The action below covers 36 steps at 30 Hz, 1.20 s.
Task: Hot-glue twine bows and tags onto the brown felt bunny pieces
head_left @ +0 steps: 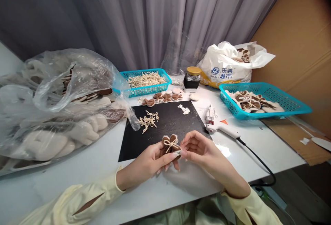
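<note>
My left hand (151, 161) and my right hand (199, 147) meet over the near edge of a black mat (170, 125). Together they pinch a small brown heart-shaped plush piece (171, 144) with a cream cord bow on its front. The left fingers grip it from the left and below. The right thumb and forefinger press a small white tag at its lower right. A loose pile of cream cord bows (148, 120) lies on the mat, with a few small white tags (184, 109) farther back.
A white glue gun (219, 125) with a black cord lies right of the mat. Behind stand a teal basket of cord pieces (146, 80), a jar with a yellow lid (192, 77), a white shopping bag (227, 66), and a teal basket of plush pieces (263, 101). A large clear bag (57, 104) fills the left.
</note>
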Available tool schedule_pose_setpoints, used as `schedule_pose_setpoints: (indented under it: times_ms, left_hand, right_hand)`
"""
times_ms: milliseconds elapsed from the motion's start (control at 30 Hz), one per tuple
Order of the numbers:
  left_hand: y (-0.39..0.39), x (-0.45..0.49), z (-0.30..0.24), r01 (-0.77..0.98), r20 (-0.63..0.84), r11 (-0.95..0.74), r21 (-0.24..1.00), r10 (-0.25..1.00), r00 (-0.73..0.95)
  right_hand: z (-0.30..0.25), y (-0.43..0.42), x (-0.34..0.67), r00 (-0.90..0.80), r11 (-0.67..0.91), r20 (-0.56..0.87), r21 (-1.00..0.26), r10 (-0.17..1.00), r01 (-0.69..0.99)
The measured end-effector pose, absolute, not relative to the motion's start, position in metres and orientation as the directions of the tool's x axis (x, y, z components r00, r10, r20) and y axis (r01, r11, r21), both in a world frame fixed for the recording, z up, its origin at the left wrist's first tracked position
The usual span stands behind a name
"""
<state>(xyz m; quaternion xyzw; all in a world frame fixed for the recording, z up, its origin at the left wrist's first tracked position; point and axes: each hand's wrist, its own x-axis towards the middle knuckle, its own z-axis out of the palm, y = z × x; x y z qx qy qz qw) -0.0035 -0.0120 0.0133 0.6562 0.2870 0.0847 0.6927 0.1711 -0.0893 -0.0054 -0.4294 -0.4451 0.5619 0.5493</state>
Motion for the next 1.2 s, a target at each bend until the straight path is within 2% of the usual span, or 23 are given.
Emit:
schedule_pose_setpoints:
  times_ms: [367,767,1200]
  left_hand:
    - [-0.0115,-0.004,0.0137,0.263,-0.28,0.104,0.959,0.485,0.829]
    - [-0.0114,-0.0029,0.0151,0.217,-0.274,0.172,0.961,0.483,0.831]
    - [-0.0113,-0.0029,0.013,0.222,-0.265,0.145,0.964,0.483,0.835]
  right_hand:
    - [-0.0054,-0.0888,0.1696,-0.026,0.013,0.02,-0.971,0.999,-0.239]
    - [-0.0006,-0.0896,0.1679,-0.023,-0.002,0.005,-0.959,1.0,-0.283]
    - [-0.0045,-0.0899,0.1681,-0.034,0.064,0.076,-0.957,0.996,-0.284]
